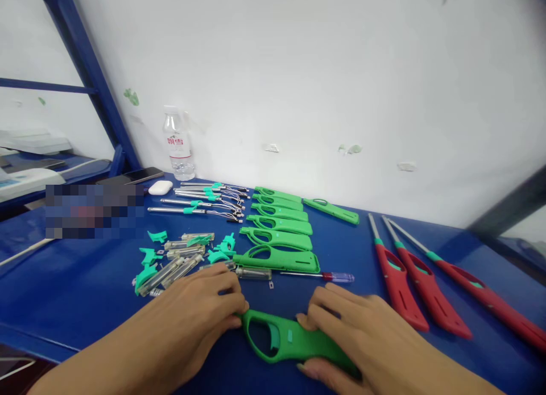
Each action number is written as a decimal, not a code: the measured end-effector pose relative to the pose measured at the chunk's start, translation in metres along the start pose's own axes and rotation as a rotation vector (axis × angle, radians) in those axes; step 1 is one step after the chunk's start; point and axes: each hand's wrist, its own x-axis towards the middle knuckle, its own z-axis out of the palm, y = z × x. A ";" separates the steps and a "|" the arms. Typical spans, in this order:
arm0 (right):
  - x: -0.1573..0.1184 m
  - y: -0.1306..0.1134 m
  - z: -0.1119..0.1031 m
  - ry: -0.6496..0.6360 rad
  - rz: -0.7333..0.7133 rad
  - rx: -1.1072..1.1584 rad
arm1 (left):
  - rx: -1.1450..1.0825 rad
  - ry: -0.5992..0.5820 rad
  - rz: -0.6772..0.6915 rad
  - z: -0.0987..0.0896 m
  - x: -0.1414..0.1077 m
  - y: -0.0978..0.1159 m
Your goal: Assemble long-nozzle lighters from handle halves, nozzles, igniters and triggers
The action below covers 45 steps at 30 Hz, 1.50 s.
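In front of me lies a green lighter casing [294, 339] with a teal trigger [273, 337] showing in its finger loop. My left hand [205, 304] pinches the narrow end of the casing. Around its wide body, the fingers and thumb of my right hand [341, 332] are closed. A screwdriver [336, 277] with a clear, red-tinted handle rests just beyond the right hand. Past my left hand are clear fuel tubes [160, 274] and loose teal triggers [149, 256]. Several green casing halves [277, 259] form a column behind the hands.
Metal lighter rods with wires [187, 211] lie at the back left near a water bottle [179, 148] and a white case [160, 187]. Three red lighters [403, 290] lie on the right. A white wall rises behind the blue table [55, 292].
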 end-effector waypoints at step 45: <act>0.003 0.007 0.013 0.101 -0.138 -0.095 | 0.238 0.379 0.189 0.015 0.011 0.014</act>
